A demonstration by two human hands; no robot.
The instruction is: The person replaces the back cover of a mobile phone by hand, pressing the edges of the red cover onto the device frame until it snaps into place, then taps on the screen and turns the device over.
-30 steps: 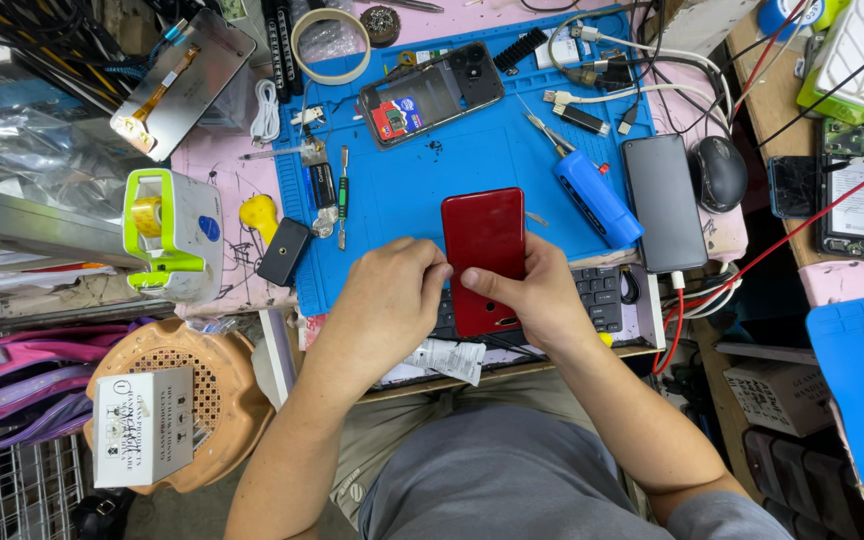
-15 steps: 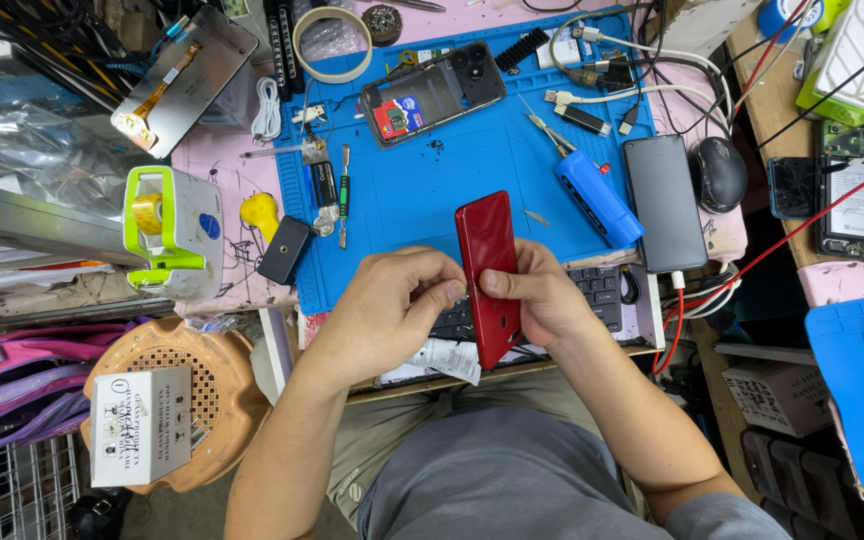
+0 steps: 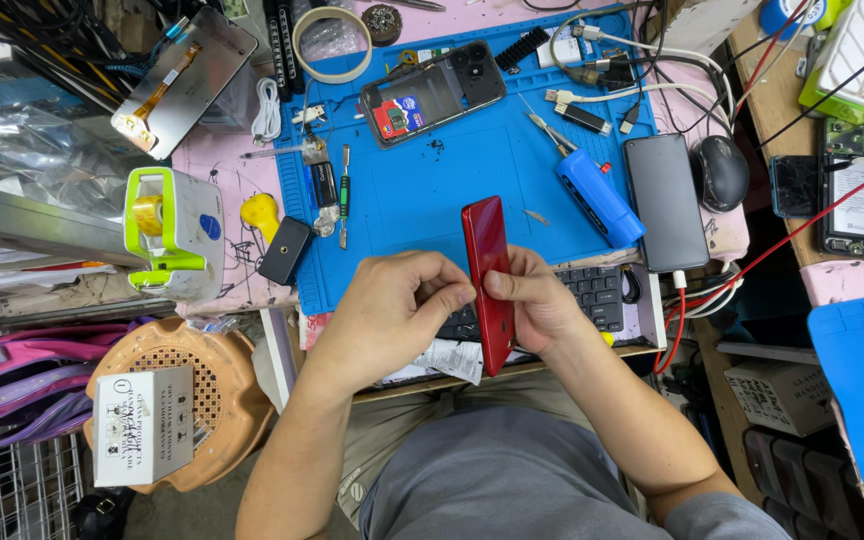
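Left hand [image 3: 392,310]: your fingers are curled, tips pinching the long edge of the red phone [image 3: 489,280].
Right hand [image 3: 542,300]: gripping the opposite side.
Red phone: on edge above the keyboard [image 3: 602,295], before the blue mat [image 3: 452,170].
Hidden: its screen side.

A single view, taken from a camera on the person's head, looks almost straight down over the chest and lap onto the counter [image 3: 252,290]. The near edge of the counter crosses the middle of the frame; its far side runs toward 12 o'clock. The person's grey shirt fills the 6 o'clock edge, forearms rising from there to the hands at centre. The camera sits close enough that the blue work mat [image 3: 432,190] spans about a third of the width. At 9 o'clock the view takes in a tape dispenser [image 3: 174,232], at 3 o'clock a side shelf with cables. No second view shares the scene.
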